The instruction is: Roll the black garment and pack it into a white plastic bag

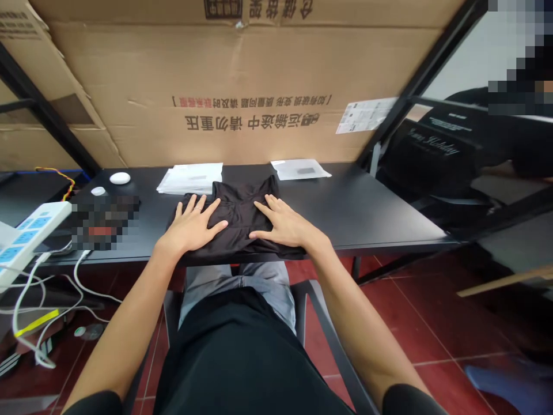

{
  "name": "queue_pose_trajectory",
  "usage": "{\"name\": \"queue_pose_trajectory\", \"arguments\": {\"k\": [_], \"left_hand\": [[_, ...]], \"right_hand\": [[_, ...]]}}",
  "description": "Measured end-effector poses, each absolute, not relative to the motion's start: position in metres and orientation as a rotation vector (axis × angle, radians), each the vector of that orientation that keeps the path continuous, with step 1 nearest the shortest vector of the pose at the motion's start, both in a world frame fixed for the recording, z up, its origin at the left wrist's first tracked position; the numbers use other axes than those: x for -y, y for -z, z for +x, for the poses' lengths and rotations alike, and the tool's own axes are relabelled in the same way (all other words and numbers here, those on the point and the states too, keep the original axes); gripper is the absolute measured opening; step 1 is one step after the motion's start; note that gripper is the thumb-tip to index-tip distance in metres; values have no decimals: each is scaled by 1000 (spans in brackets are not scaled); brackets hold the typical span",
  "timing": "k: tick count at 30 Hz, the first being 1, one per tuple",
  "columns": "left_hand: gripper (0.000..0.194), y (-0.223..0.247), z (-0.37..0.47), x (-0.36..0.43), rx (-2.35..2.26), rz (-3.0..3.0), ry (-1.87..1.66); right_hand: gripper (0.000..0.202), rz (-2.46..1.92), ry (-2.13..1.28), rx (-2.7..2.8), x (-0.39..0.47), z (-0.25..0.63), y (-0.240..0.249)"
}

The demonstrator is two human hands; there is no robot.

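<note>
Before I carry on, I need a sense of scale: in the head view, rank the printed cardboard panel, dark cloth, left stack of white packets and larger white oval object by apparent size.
1. Printed cardboard panel, cut off at the top
2. Dark cloth
3. Left stack of white packets
4. Larger white oval object

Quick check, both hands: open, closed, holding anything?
Left hand: open, fingers spread, resting on the dark cloth.
Right hand: open, resting on the same cloth.
</note>
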State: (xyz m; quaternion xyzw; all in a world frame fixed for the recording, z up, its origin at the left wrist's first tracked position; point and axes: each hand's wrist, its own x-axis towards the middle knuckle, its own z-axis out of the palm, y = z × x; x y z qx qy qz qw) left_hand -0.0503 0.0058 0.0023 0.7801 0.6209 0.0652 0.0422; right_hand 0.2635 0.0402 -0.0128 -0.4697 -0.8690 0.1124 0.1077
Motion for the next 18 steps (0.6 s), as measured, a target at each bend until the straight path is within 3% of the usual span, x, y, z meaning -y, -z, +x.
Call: {"name": "queue_pose_trajectory", "arguments": {"k": [6,9,12,18], "left_hand": [[84,10,-53,-6,-1875,2392,-272],[84,9,-53,-6,-1865,2396,-262],[83,9,-53,-6,-1861,2403,-272],[83,11,-54,-7,-1856,2387,-278]], "right_hand": [[134,-1297,-318,2641,-43,274,5],[104,-1121,-330,2609,-67,299,-16],[68,-1245,-18,2376,-112,332,-28],[90,-1920,226,2362,-192,377,-13]]}}
